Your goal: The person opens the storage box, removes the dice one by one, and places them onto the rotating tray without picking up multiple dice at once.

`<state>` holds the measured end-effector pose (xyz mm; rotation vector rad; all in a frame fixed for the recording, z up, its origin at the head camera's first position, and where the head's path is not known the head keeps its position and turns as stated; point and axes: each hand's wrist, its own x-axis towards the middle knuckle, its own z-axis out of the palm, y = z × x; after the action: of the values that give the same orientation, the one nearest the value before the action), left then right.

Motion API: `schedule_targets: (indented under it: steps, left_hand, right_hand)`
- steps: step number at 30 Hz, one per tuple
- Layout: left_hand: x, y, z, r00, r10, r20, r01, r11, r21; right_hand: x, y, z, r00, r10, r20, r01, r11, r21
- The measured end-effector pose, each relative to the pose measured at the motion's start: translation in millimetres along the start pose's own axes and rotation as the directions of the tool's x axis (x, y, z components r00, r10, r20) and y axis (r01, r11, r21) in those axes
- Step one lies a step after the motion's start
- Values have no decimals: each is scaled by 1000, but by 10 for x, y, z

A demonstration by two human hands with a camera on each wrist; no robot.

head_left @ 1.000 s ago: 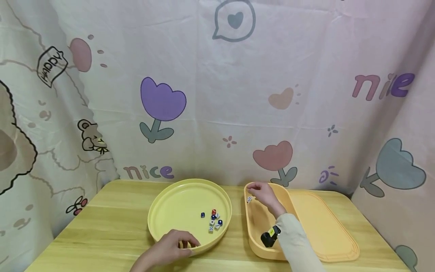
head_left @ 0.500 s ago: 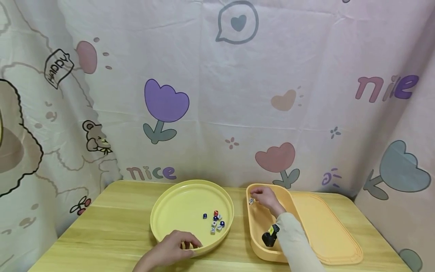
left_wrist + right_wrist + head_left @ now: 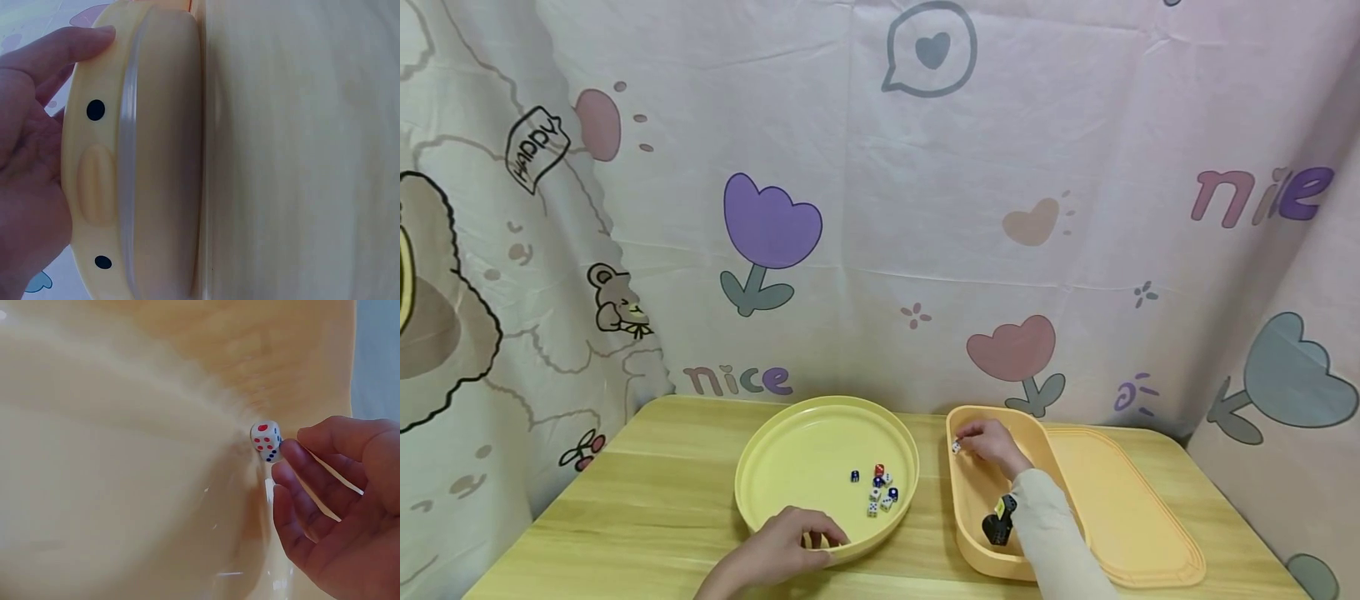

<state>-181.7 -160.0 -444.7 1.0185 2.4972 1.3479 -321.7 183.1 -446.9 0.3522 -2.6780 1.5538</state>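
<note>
My left hand (image 3: pixel 786 542) grips the near rim of a round yellow tray (image 3: pixel 760 450), fingers over the inside and thumb outside. In the left wrist view, the tray's outer wall (image 3: pixel 97 187) carries black dots and a raised oval. My right hand (image 3: pixel 996 446) reaches into the far left corner of a long orange box (image 3: pixel 958 508). There, a white die (image 3: pixel 265 434) with red and blue pips lies against a second white die (image 3: pixel 271 455), partly hidden. The right fingertips touch the side of these dice, thumb and index both on the same side.
Several white and blue dice (image 3: pixel 875 494) and a red die (image 3: pixel 879 470) lie in the tray's right half. A flat orange lid (image 3: pixel 1135 508) lies right of the box. A patterned curtain (image 3: pixel 880 208) hangs behind the wooden table (image 3: pixel 625 500).
My right hand has come slightly lower and right beside the dice in the box corner. The left hand keeps its hold on the tray. The head view has shifted a little.
</note>
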Motion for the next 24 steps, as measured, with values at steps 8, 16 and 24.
schedule_targets:
  steps: [8, 16, 24]
  left_hand:
    - [-2, 8, -4, 1000, -8, 1, 8, 1000, 2]
    - [-1, 23, -7, 1000, -2, 2, 2, 1000, 11]
    - [-5, 24, -11, 1000, 2, -6, -2, 1000, 23]
  right_hand:
    - [-19, 17, 9, 1000, -23, -18, 22, 997, -72]
    - [-34, 85, 32, 999, 19, 26, -16, 995, -94]
    - [34, 245, 35, 995, -68, 77, 72, 996, -45]
